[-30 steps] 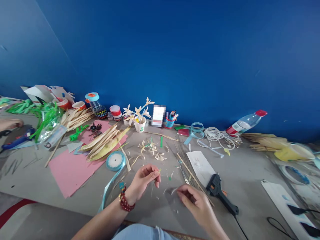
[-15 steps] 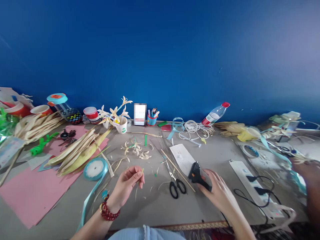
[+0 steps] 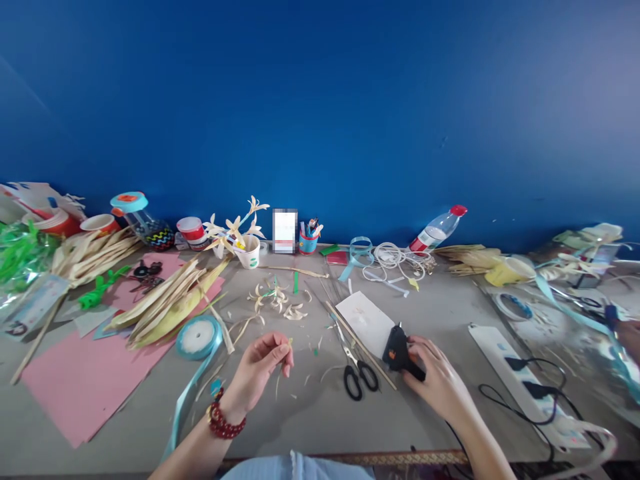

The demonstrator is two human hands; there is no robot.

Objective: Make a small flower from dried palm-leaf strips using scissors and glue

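My left hand [image 3: 267, 360], with a red bead bracelet [image 3: 226, 421] at the wrist, pinches a small yellowish piece [image 3: 291, 341] between thumb and fingertips, above the grey table. Fingers and thumb of my right hand [image 3: 434, 371] are around the black glue gun [image 3: 399, 352], whose nozzle points away from me at the corner of a white card [image 3: 367, 319]. Between my hands lie black-handled scissors [image 3: 358, 375] beside a thin stick [image 3: 370, 358]. Small pale petal flowers [image 3: 273, 297] rest beyond my left hand.
Blue ribbon spool [image 3: 199, 337], dried husks [image 3: 167, 303] and pink paper [image 3: 83, 383] lie left. A cup of husk flowers [image 3: 247, 252] and a tilted bottle [image 3: 437, 230] stand at the back. On the right are a power strip [image 3: 525, 387] and another person's hand [image 3: 631, 340].
The view has shifted slightly, moving the table's contents rightward. The glue gun has turned a little in my right hand, and the white card lies at a different angle. My left hand keeps its pinch.
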